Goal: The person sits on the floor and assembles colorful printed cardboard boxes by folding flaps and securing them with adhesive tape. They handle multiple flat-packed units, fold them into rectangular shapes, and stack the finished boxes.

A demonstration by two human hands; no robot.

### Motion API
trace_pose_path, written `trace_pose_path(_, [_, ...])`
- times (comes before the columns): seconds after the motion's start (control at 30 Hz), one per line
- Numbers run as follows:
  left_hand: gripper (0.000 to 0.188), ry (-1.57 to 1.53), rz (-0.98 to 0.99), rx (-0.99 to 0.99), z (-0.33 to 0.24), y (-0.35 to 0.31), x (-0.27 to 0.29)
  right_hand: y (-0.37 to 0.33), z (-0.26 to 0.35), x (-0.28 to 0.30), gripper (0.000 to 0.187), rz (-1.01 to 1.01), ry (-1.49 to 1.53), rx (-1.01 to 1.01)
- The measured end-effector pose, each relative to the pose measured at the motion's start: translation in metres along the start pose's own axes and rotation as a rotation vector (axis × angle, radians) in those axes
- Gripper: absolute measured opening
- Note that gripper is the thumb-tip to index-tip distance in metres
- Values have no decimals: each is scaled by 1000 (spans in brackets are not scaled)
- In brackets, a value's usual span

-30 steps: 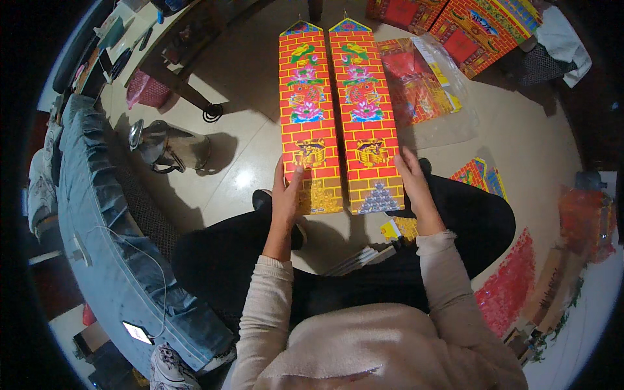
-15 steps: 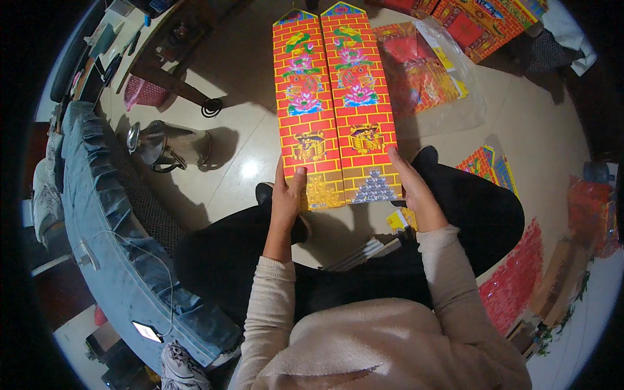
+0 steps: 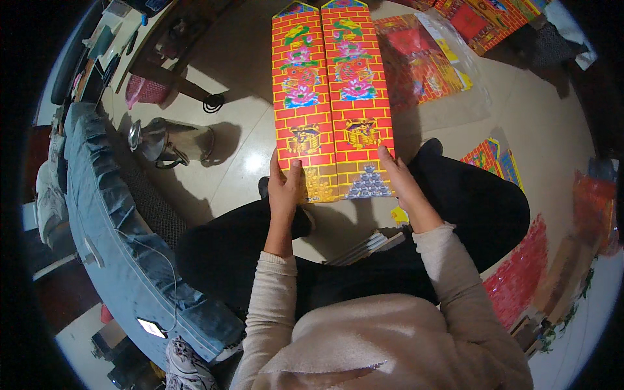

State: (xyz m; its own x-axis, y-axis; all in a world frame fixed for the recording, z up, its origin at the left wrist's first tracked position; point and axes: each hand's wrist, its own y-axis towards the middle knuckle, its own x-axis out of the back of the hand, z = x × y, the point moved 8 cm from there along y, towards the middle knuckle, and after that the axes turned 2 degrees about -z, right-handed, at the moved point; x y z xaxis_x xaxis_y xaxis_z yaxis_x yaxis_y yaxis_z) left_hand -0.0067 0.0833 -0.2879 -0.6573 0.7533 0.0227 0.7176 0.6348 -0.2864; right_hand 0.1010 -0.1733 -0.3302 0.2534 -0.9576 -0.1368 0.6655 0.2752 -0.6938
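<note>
Between my two hands, out over my lap, is a tall brick-patterned cardboard piece point(image 3: 331, 136) in red and yellow. It has two long panels side by side, split by a dark seam, with pointed tops. Printed lotus flowers, fish and treasure chests decorate both panels. My left hand point(image 3: 284, 188) grips the near left edge, its thumb on the printed front. At the near right edge my right hand point(image 3: 408, 190) holds on, thumb also on the front. The other fingers are partly hidden behind the cardboard.
A plastic bag of similar printed sheets point(image 3: 422, 65) lies on the floor beyond, right of the cardboard. Another printed piece point(image 3: 492, 159) is past my right knee. A metal kettle point(image 3: 172, 142) stands at left, near a blue-covered sofa point(image 3: 107, 214) with a phone point(image 3: 152, 327).
The cardboard piece has shifted slightly away from me and a little left, with both hands still holding it. The whole view has moved slightly too.
</note>
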Motion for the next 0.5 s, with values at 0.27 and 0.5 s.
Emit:
trace_pose_path(0.27, [61, 341, -105, -132, -3, -4, 8, 1, -6, -4, 68, 18, 25, -4])
trace_pose_path(0.5, [57, 313, -101, -117, 2, 2, 10, 5, -9, 1, 69, -16, -73, 44])
